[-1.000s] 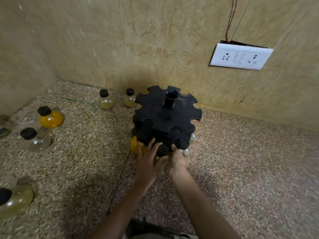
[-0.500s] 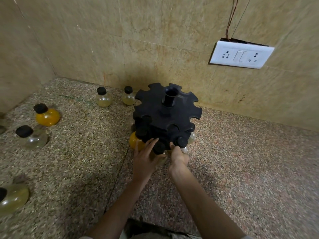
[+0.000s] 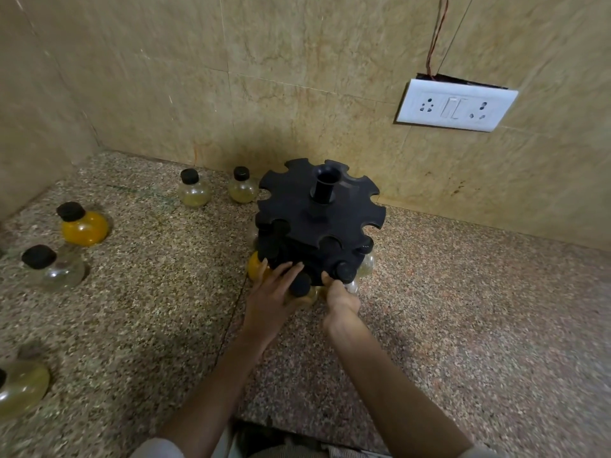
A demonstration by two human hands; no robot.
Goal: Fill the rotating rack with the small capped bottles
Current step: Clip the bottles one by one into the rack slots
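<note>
Left hand [image 3: 269, 300] cups a pale capped bottle [image 3: 302, 290] at the near edge of the black rotating rack [image 3: 317, 223], fingers spread loosely round it; right hand [image 3: 340, 295] is curled against the lower tier beside it, and I can't tell if it holds anything. Best move: steady the rack with the right, slide the bottle neck squarely into the open notch. Five loose bottles wait on the counter [image 3: 463, 309] to the left.
</note>
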